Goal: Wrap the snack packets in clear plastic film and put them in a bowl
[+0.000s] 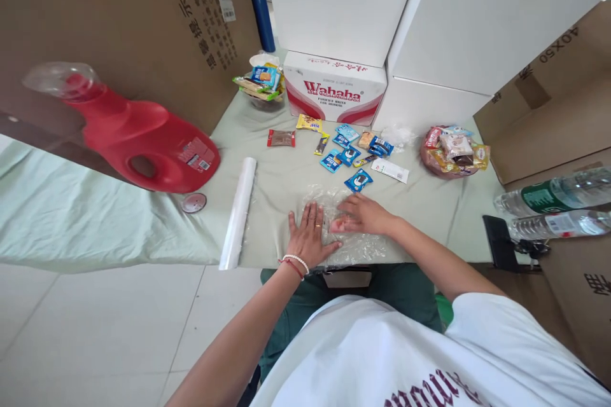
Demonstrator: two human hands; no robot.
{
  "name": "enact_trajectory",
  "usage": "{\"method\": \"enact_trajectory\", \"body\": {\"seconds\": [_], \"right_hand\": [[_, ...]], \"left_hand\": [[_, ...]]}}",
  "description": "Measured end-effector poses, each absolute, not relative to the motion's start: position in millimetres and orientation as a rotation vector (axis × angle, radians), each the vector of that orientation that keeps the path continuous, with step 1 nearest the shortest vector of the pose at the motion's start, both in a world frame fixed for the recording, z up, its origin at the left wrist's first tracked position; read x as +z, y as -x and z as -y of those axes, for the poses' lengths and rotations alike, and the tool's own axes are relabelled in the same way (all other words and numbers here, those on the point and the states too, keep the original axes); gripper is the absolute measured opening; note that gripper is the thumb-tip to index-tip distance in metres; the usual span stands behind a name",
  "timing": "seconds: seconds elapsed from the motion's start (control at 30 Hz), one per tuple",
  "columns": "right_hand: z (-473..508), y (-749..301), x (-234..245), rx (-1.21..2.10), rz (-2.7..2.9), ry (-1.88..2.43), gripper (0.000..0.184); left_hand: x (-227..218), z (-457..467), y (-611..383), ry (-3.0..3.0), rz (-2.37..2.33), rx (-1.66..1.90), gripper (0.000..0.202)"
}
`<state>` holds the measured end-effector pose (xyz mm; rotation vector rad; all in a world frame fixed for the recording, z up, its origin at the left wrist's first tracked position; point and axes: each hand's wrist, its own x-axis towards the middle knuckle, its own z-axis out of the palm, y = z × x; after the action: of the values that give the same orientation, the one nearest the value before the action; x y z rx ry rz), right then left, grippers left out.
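A crumpled sheet of clear plastic film [365,248] lies on the cloth in front of me. My left hand [308,238], with a ring and bracelets, rests flat on its left part, fingers spread. Over the middle of the film is my right hand [365,215], touching it with bent fingers that are apart; its fingertips are slightly blurred. Just beyond my right hand lies a blue snack packet [358,180]. To the left of my hands a roll of clear film [238,213] lies lengthwise on the cloth.
Several snack packets [332,160] are scattered farther back. Snack-filled bowls stand at back left [261,86] and right [451,152]. A red detergent jug [157,140] is at left, plastic bottles [563,193] at right. A Wahaba-style printed carton [337,88] and white boxes [344,3] close off the back.
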<state>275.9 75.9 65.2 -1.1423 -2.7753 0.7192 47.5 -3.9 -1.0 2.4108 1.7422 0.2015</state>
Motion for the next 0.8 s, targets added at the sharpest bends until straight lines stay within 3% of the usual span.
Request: {"method": "enact_trajectory", "body": {"seconds": [0.1,0.23,0.33,0.5,0.7,0.8], "right_hand": [[-53.9,-283.3,54.8,0.675,2.742,1.037,0.07],[-53.0,-298.9,37.9,0.713,2.552,1.088,0.048],[-78.2,-322.9,29.0,0.715,2.245,1.387,0.053],[-108.9,-358.0,38.0,0.389,1.838,1.904,0.053],[-64.5,-302.4,52.5,0.415,2.384,1.393,0.051],[-47.9,-274.7,49.9,0.404,2.588,1.376,0.049]], "left_hand": [[-3.6,3.4,-48.2,-2.409,-1.76,0.189,0.112],[-3.4,2.2,-49.4,-2.427,-1.753,0.141,0.109],[-1.4,1.6,-50.3,-2.414,-1.762,0.111,0.11],[-0.9,1.7,-50.9,-2.394,-1.765,0.124,0.111],[-1.8,1.8,-48.9,-2.397,-1.751,0.164,0.11],[0.6,1.7,-48.2,-2.392,-1.739,0.164,0.1]]}}
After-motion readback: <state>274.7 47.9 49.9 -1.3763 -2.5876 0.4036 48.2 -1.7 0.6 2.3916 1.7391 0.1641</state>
